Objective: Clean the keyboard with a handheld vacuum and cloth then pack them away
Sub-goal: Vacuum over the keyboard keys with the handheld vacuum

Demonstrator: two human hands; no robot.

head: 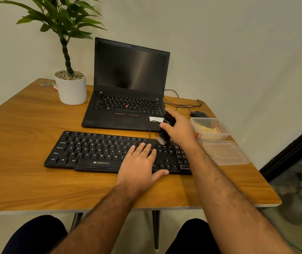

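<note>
Black keyboard [95,153] near centre of wooden table [27,180], left hand [141,165] flat – fingers straight, pressing keys, right hand [178,130] gripping handheld vacuum [166,128] – brush tip on far-right keys

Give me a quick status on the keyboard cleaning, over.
Right hand grips handheld vacuum, brush on top-right keys. Left hand flat on keyboard, steadying it. Cloth in open container. Nothing in the way.
</note>
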